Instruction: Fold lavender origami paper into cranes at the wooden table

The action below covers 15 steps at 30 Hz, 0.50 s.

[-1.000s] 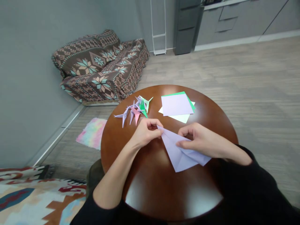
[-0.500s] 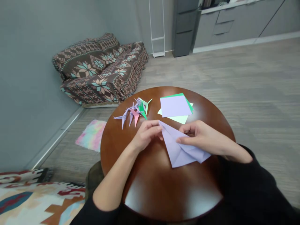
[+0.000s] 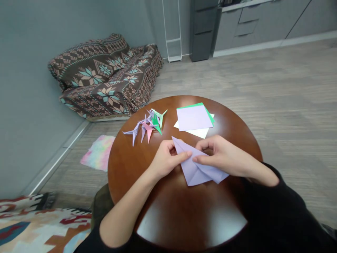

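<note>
Between my two hands is a partly folded sheet of lilac origami paper [image 3: 193,172], held above the table with a pointed corner at its upper left. My left hand [image 3: 170,158] grips it near that corner, thumb flat on the front and fingers behind. On the other side, my right hand [image 3: 219,154] pinches the paper's upper right edge, its thumb close to the left thumb. Some fingers of both hands are hidden behind the sheet. Layers of the fold spread open toward the lower right.
On the round brown table [image 3: 126,168], folded paper cranes [image 3: 147,128] in lilac, pink and green cluster at the left. A stack of square paper sheets [image 3: 195,117] lies behind my hands. Beyond stand a sofa with a patterned cover [image 3: 110,77] and grey cabinets [image 3: 244,26].
My left thumb has moved right along the paper's front, toward my right thumb, and the left fingers have gone behind the sheet. The whole view has shifted slightly.
</note>
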{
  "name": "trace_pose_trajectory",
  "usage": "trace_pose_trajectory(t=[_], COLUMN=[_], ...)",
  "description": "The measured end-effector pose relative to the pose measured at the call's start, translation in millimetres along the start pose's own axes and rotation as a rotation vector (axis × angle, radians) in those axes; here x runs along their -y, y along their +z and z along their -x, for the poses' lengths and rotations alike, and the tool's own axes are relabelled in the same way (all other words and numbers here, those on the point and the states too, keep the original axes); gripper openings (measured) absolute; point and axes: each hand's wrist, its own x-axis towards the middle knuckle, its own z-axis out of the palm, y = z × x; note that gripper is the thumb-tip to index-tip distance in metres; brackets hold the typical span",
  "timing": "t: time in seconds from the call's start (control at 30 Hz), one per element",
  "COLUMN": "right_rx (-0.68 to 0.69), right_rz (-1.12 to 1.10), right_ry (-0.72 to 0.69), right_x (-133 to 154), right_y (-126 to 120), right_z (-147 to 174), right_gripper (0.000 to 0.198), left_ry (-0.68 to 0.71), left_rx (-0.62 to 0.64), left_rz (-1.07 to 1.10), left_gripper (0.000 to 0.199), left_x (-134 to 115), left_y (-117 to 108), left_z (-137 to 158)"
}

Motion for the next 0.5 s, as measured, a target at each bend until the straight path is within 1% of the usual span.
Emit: trace_pose_trajectory(t=[0.2,0.3,0.5], right_rx=[-0.021,-0.02,-0.019], right_rz=[-0.017,-0.015,-0.004], right_ry=[-0.011,-0.016,-0.028], right_x=[-3.2,-5.5,-7.3], right_y=[-1.3,-2.3,-2.8], right_z=[0.3,-0.9,-1.4], right_gripper=[0.014,0.015,0.018], left_ry=[-0.036,-0.051,-0.104], left_rx=[-0.033,-0.02,0.001], left_rz=[-0.01,-0.009,0.009], left_gripper=[0.028,0.03,0.022], left_x=[1.4,2.9,-1.0], left_y=[1.7,1.4,5.9], left_z=[0.4,0.1,0.1])
